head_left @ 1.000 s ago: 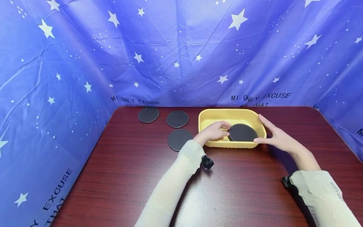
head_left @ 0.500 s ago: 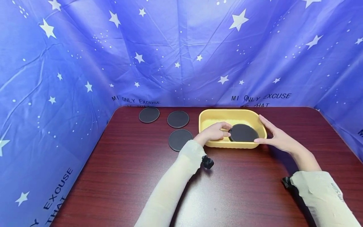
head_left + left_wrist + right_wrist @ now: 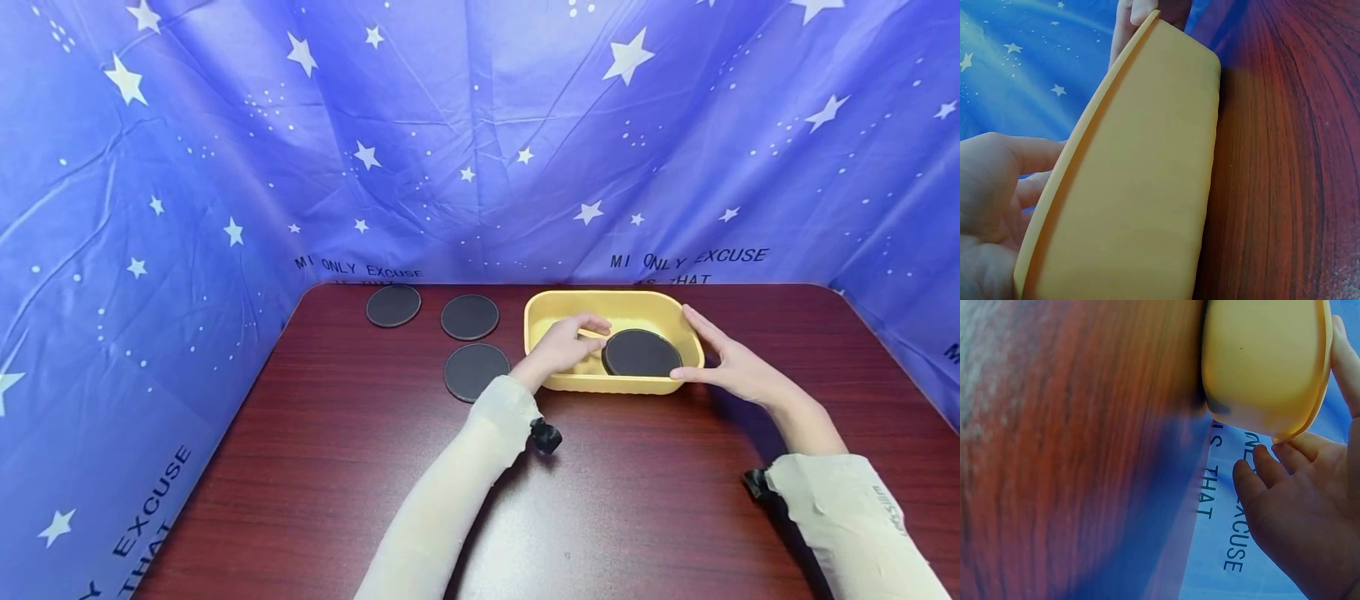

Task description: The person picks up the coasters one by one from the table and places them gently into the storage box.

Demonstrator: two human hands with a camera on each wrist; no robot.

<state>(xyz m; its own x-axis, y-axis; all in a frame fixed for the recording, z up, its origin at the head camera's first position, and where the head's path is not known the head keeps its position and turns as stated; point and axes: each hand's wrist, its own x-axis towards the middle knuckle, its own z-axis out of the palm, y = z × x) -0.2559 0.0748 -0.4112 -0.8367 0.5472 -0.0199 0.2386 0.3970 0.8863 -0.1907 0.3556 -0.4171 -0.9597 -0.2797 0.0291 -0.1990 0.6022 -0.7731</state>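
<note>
A dark round coaster (image 3: 642, 353) lies inside the yellow rectangular bin (image 3: 585, 382), toward its right end. My left hand (image 3: 558, 343) reaches over the near wall into the bin. Its fingers are loosely extended, with the fingertips right by the coaster's left edge. In the left wrist view, the bin's outer wall (image 3: 1129, 162) hides part of those fingers. At the bin's right end my right hand (image 3: 731, 358) holds the rim, thumb over the near edge and a finger at the far corner. The right wrist view shows its other fingers (image 3: 1250, 481) spread below the bin end.
Left of the bin, three more dark round coasters lie flat on the reddish-brown table (image 3: 360, 467): a back left coaster (image 3: 393, 306), a middle coaster (image 3: 470, 317) and a nearer coaster (image 3: 477, 372). A blue star-printed curtain (image 3: 465, 167) stands behind the table.
My left hand has drawn back slightly from the coaster, its fingers looser and higher in the bin. The right hand and the bin stay in place.
</note>
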